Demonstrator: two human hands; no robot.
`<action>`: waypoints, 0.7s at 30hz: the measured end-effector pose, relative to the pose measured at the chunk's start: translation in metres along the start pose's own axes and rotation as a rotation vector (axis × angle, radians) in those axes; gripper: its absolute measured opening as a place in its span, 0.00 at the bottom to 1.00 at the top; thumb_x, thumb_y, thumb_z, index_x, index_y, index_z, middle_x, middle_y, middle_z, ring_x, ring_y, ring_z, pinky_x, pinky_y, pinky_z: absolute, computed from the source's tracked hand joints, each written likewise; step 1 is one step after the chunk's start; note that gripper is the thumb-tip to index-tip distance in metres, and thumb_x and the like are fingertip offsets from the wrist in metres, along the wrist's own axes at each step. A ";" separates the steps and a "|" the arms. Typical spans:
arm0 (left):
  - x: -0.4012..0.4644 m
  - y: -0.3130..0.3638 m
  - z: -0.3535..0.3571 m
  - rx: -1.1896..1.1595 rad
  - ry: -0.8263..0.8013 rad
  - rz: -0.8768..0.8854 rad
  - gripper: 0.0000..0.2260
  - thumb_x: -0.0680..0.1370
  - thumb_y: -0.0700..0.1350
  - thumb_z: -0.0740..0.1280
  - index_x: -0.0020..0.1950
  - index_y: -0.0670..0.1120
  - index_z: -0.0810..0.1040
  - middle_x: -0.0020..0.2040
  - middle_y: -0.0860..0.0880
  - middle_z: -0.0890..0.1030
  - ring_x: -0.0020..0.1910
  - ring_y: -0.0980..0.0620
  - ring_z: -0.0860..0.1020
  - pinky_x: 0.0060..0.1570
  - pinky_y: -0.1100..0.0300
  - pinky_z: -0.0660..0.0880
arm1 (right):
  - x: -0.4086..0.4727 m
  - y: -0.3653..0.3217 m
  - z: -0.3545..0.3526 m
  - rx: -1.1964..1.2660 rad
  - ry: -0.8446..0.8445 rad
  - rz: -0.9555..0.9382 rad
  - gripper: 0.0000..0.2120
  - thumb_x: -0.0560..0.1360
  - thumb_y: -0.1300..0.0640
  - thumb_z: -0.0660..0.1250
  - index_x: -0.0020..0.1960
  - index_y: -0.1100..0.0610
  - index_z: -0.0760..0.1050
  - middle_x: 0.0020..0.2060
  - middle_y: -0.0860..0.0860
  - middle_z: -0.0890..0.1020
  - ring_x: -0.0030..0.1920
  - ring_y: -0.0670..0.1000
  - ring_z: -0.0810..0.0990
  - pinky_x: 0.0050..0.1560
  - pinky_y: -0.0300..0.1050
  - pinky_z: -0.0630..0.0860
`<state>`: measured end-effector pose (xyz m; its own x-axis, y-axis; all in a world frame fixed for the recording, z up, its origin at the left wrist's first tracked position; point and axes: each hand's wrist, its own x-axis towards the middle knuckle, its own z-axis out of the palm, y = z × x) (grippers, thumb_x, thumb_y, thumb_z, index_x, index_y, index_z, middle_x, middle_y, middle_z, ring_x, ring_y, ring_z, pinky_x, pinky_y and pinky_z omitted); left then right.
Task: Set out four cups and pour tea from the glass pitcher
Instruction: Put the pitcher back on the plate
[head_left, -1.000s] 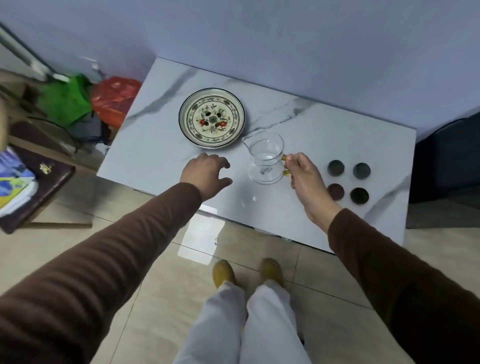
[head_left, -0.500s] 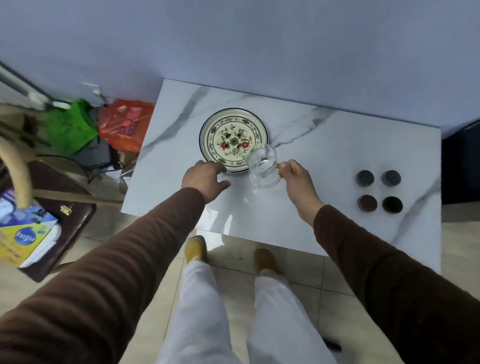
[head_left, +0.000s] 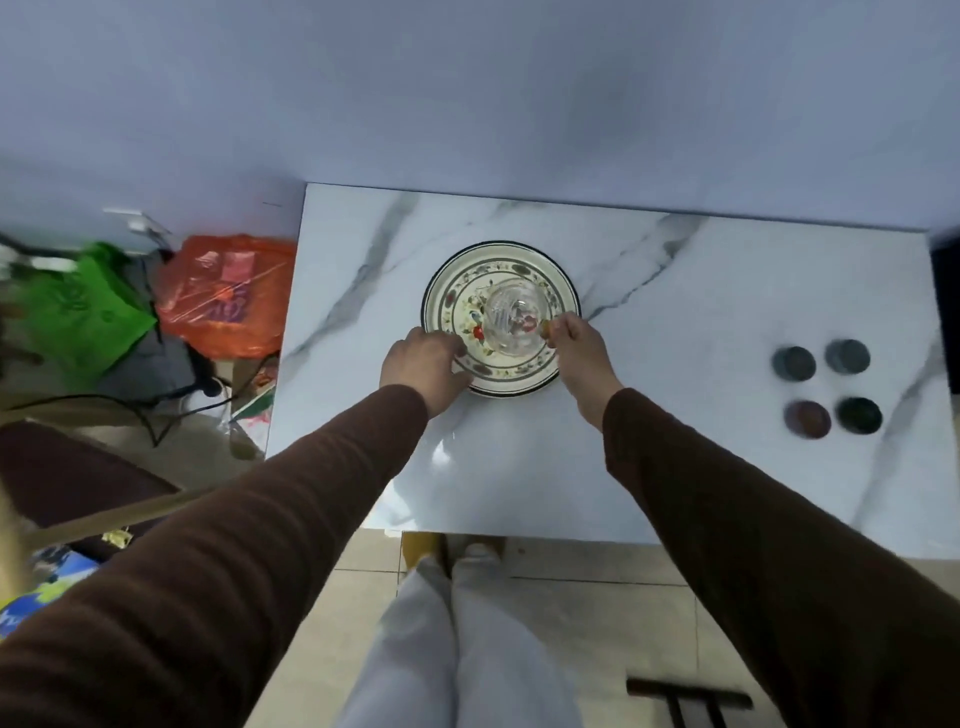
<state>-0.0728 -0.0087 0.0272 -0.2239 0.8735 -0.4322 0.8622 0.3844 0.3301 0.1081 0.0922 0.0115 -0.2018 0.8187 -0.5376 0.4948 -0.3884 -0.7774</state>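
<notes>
I have the glass pitcher (head_left: 511, 321) by its handle in my right hand (head_left: 576, 353), fingers pinched closed on the amber grip at the pitcher's 3 o'clock, and the vessel sits over the middle of the patterned plate (head_left: 563, 291); whether its base is resting on the plate or just above it I cannot tell from this angle. My left hand (head_left: 423, 366) lies loosely curled and holding nothing at the plate's 8 o'clock rim, apparently touching it, as if to steady it. The four cups (head_left: 826, 387) stand in a tight two-by-two cluster well off at 3 o'clock on the tabletop (head_left: 675, 467), none of them spread out. I judge this to be the early staging step: parking the pitcher before the cups are arranged. The pitcher looks nearly empty, though the glass is blurred. Next, I would let go of the handle gently, so the pitcher does not skid on the glazed plate, then reach right for the cups.
</notes>
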 end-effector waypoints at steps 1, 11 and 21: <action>0.007 -0.004 0.003 0.005 0.004 0.001 0.17 0.75 0.54 0.67 0.62 0.51 0.77 0.59 0.48 0.81 0.61 0.45 0.73 0.57 0.52 0.72 | 0.011 0.002 0.006 -0.008 -0.006 0.001 0.13 0.82 0.57 0.56 0.39 0.54 0.70 0.38 0.48 0.76 0.38 0.47 0.72 0.38 0.40 0.67; 0.051 -0.022 0.022 0.057 -0.030 0.016 0.17 0.75 0.54 0.67 0.61 0.50 0.78 0.59 0.49 0.81 0.60 0.44 0.74 0.57 0.50 0.72 | 0.072 0.027 0.029 -0.055 -0.053 0.051 0.13 0.83 0.54 0.54 0.42 0.56 0.71 0.53 0.59 0.81 0.47 0.52 0.75 0.46 0.44 0.69; 0.054 -0.021 0.027 0.056 -0.054 0.013 0.16 0.75 0.54 0.66 0.61 0.50 0.78 0.57 0.49 0.81 0.59 0.44 0.73 0.55 0.52 0.72 | 0.080 0.035 0.025 -0.132 -0.060 0.032 0.15 0.84 0.54 0.53 0.49 0.62 0.73 0.52 0.60 0.79 0.50 0.56 0.77 0.51 0.49 0.71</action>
<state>-0.0906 0.0223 -0.0261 -0.1887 0.8604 -0.4734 0.8895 0.3540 0.2889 0.0876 0.1336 -0.0671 -0.2322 0.7789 -0.5827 0.6075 -0.3517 -0.7122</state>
